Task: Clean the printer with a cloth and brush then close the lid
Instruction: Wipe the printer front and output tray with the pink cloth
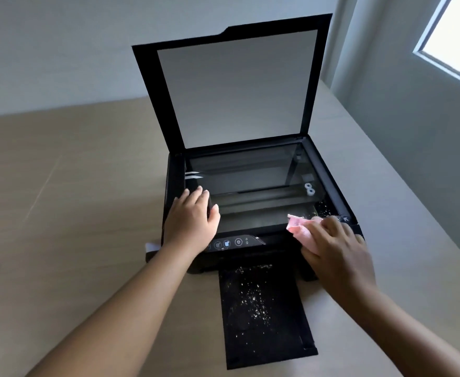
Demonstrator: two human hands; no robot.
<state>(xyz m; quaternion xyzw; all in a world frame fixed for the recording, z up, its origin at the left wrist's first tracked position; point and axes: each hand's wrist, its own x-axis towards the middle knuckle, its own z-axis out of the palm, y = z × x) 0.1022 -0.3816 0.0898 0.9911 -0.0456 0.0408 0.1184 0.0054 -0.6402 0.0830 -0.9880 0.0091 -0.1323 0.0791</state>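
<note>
Printer (250,258) sits on the table (73,186), lid (237,88) upright; left hand (193,220) lies spread on its front-left corner; right hand (337,251) bunches the soft, limp cloth (300,229) against the glass (250,172), likely fragile, so press lightly; take the thin lid by its free edge.

Beige table (73,186), bright window (457,36) beyond

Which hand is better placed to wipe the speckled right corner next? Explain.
The right hand holds the pink cloth beside the specks; the left hand rests on the printer's left edge.
</note>
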